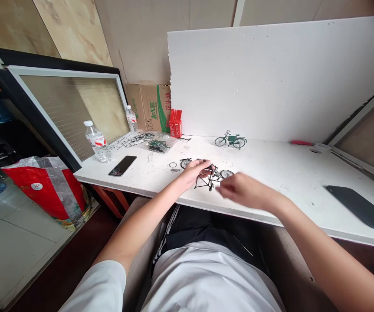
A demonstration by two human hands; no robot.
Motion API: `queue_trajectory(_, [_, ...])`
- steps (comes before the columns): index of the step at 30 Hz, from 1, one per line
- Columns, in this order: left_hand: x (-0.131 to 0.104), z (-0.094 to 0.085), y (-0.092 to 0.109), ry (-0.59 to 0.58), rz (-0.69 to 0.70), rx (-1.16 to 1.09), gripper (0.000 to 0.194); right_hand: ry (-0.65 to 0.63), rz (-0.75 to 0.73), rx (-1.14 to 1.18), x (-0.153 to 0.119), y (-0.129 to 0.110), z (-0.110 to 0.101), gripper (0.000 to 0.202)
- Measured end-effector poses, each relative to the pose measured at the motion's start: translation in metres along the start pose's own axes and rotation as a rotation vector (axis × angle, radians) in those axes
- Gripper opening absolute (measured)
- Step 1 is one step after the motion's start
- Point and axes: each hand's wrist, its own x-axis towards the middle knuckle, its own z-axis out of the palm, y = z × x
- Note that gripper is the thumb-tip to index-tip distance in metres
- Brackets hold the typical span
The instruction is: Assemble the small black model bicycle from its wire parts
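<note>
My left hand (194, 171) is closed around part of a black miniature bicycle frame (203, 184), held low over the front of the white table (161, 182). Just to the right, my right hand (244, 190) is curled, its fingers pressed together and slightly blurred; whatever they may hold is hidden. Between the hands a small spoked wheel (227, 173) shows beside the frame. Another small wheel (185, 163) sits behind my left hand, and a thin black ring (173, 164) lies left of it.
A finished-looking green model bicycle (232, 140) stands farther back. Bagged green parts (159, 145), black part sprues (135, 141), a phone (123, 165) and a water bottle (97, 143) are on the left. A dark flat device (362, 207) and red-handled tool (301, 142) lie right.
</note>
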Motion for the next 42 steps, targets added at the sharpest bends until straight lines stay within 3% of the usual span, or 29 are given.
queue_trajectory(3, [0.002, -0.004, 0.000, -0.001, 0.003, -0.016, 0.042, -0.332, 0.154, -0.180, -0.030, -0.001, 0.039, 0.033])
queue_trajectory(7, [0.007, -0.010, -0.003, -0.024, 0.013, -0.016, 0.043, -0.531, 0.264, -0.349, -0.049, 0.022, 0.098, 0.022])
queue_trajectory(13, [0.007, -0.012, -0.004, -0.021, 0.015, -0.001, 0.047, -0.444, 0.285, -0.309, -0.053, 0.057, 0.145, 0.022])
queue_trajectory(15, [0.004, -0.010, -0.002, -0.018, 0.020, -0.008, 0.046, -0.436, 0.277, -0.339, -0.054, 0.059, 0.156, 0.036])
queue_trajectory(18, [0.001, -0.007, 0.002, -0.020, 0.020, -0.013, 0.045, -0.468, 0.249, -0.351, -0.057, 0.059, 0.167, 0.044])
queue_trajectory(21, [0.000, -0.006, 0.003, -0.018, 0.018, -0.011, 0.044, -0.435, 0.212, -0.361, -0.059, 0.058, 0.169, 0.037])
queue_trajectory(28, [0.004, -0.010, 0.000, -0.025, -0.014, -0.058, 0.041, -0.311, 0.016, -0.437, -0.058, 0.033, 0.152, 0.039])
queue_trajectory(32, [0.006, -0.011, -0.002, 0.008, -0.021, -0.108, 0.039, -0.274, -0.105, -0.036, -0.056, 0.006, 0.119, 0.027])
queue_trajectory(35, [0.009, -0.013, -0.003, 0.043, -0.016, -0.115, 0.039, -0.224, -0.218, 0.190, -0.055, -0.011, 0.077, 0.024])
queue_trajectory(38, [0.010, -0.015, -0.002, 0.047, 0.000, -0.104, 0.039, -0.008, -0.240, 0.353, -0.050, -0.018, 0.026, 0.025])
queue_trajectory(42, [0.005, -0.014, 0.004, 0.010, -0.002, -0.057, 0.046, 0.451, -0.174, 0.464, -0.027, -0.008, -0.020, 0.025])
